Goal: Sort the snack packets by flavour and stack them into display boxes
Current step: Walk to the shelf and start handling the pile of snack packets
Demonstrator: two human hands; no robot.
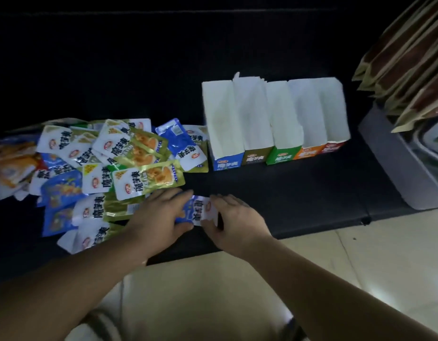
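Both hands meet low in the centre of the frame on one blue packet (197, 211). The left hand (158, 215) has its grip closed on the packet's left end, thumb below and fingers above. The right hand (234, 219) takes the white right end in the same way, with the fingers half curled and not fully clenched. The packet lies flat just above the dark counter (274, 193), near its front edge.

Five display boxes (274, 124) stand in a row at centre right, touching side by side — their fronts are blue, olive, green, orange and red from left to right. The tall white walls hide the insides, so I cannot tell what is in them.

At the left of the frame lies a loose pile of packets (102, 163), blue, gold-green and a few orange, overlapping each other. At the right edge a grey bin (395, 166) sits below a leaning stack of brown pouches (409, 52).
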